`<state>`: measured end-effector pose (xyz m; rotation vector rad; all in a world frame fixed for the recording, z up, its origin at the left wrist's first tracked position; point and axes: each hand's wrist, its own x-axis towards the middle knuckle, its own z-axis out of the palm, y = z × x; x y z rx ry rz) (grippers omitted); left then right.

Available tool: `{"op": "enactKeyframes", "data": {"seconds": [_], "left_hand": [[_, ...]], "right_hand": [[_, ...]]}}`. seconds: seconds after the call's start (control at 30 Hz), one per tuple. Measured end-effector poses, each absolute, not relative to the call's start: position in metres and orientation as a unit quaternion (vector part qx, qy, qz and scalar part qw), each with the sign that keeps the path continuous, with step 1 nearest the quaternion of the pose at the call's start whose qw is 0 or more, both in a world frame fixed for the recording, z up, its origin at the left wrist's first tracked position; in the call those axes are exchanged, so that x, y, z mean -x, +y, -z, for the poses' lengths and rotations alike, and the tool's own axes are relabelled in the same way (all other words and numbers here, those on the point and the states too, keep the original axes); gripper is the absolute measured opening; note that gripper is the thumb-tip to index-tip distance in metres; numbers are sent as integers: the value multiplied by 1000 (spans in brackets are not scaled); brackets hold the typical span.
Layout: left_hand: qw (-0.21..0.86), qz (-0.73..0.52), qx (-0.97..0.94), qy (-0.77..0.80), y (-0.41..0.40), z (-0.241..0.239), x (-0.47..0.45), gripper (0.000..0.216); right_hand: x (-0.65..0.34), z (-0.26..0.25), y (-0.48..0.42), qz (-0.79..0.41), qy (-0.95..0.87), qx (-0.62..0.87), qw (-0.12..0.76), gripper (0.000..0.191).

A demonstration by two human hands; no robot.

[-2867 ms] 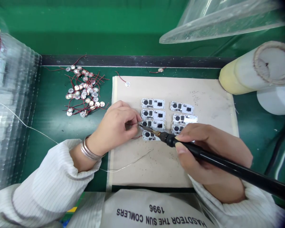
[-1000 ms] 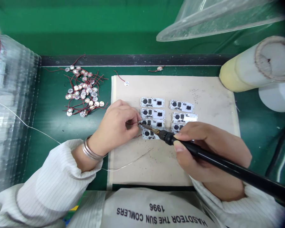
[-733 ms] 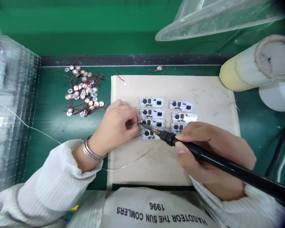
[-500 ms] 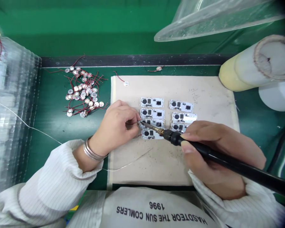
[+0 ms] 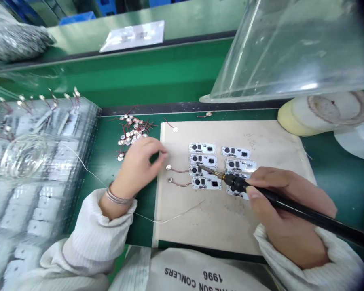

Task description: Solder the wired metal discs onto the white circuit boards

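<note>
My right hand (image 5: 288,214) is closed round a black soldering iron (image 5: 294,206). The iron's tip rests on the left column of several small white circuit boards (image 5: 204,148), which lie on a beige mat (image 5: 224,218). Two small metal discs (image 5: 169,167) on red wires lie on the mat just left of those boards. My left hand (image 5: 138,167) hovers left of the mat, between these discs and a pile of wired discs (image 5: 132,133). It is blurred, with fingers loosely apart and nothing visible in them.
A thin solder wire (image 5: 176,216) runs from the left across the mat's front. Stacked clear trays (image 5: 33,161) fill the left side. A clear plastic hood (image 5: 291,52) hangs over the back right, above a white roll (image 5: 321,111). One loose disc (image 5: 175,129) lies at the mat's back corner.
My left hand let go at the boards and moved left toward the disc pile, leaving two wired discs on the mat. The view tilted up. The iron stays at the boards.
</note>
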<state>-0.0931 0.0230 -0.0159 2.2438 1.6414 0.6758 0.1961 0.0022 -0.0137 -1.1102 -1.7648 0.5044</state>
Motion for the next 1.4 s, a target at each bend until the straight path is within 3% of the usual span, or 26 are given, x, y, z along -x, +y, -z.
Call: {"op": "enactKeyframes", "data": {"seconds": [0.17, 0.43, 0.77, 0.93, 1.2, 1.4], "left_hand": [[56, -190, -728, 657, 28, 13, 134, 8], [47, -165, -775, 609, 62, 16, 107, 14], [2, -91, -803, 589, 108, 42, 74, 6], [-34, -19, -820, 572, 103, 36, 66, 21], [-22, 21, -818, 575, 99, 26, 67, 23], [24, -16, -801, 597, 86, 27, 79, 17]], "right_hand": [[-199, 24, 8, -188, -731, 414, 508, 14], [-199, 32, 15, -194, -728, 365, 548, 19], [-205, 39, 14, -207, -697, 385, 568, 23], [-206, 40, 16, -195, -695, 384, 576, 21], [-206, 41, 16, -171, -687, 395, 585, 17], [-207, 40, 15, -154, -683, 392, 597, 17]]}}
